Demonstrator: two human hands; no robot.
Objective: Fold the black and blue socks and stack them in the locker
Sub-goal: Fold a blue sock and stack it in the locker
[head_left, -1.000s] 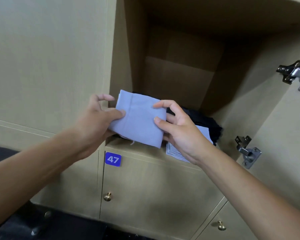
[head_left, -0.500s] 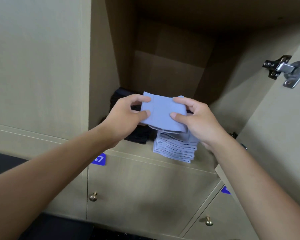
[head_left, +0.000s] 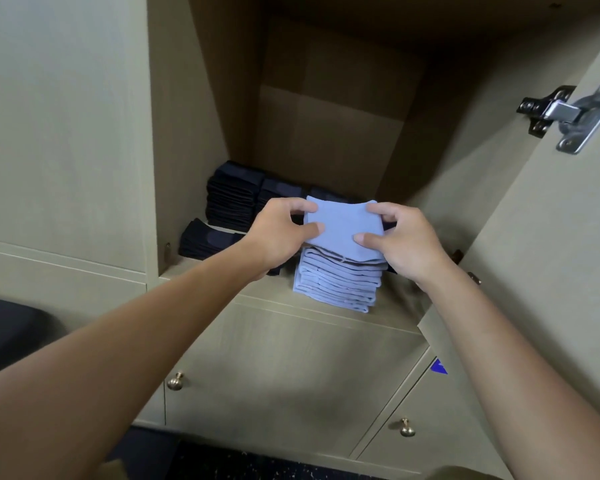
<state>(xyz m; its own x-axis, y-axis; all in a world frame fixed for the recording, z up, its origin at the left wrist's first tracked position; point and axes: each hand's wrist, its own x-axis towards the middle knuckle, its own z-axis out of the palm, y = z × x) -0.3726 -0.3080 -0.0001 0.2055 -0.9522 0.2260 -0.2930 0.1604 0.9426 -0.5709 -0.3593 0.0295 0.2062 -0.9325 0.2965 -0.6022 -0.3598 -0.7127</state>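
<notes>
The left hand [head_left: 278, 233] and right hand [head_left: 400, 242] pinch opposite edges of a folded blue sock [head_left: 343, 230], held on top of the blue stack [head_left: 336, 282] at the locker [head_left: 326, 310] front. It looks light, soft and floppy (likely to unfold if gripped one-sided), so hold both folded edges; black stacks [head_left: 232, 202] sit behind.

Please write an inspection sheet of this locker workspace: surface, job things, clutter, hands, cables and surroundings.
Surface: locker shelf, light wood, door open.
Job's things: folded blue sock held on top of the blue stack; black stacks behind and to the left.
Clutter: nothing seen.
Hands: left hand and right hand each pinch a side of the blue sock.
Cables: nothing seen.
Surroundings: door hinge upper right; lower doors with brass knobs.
</notes>
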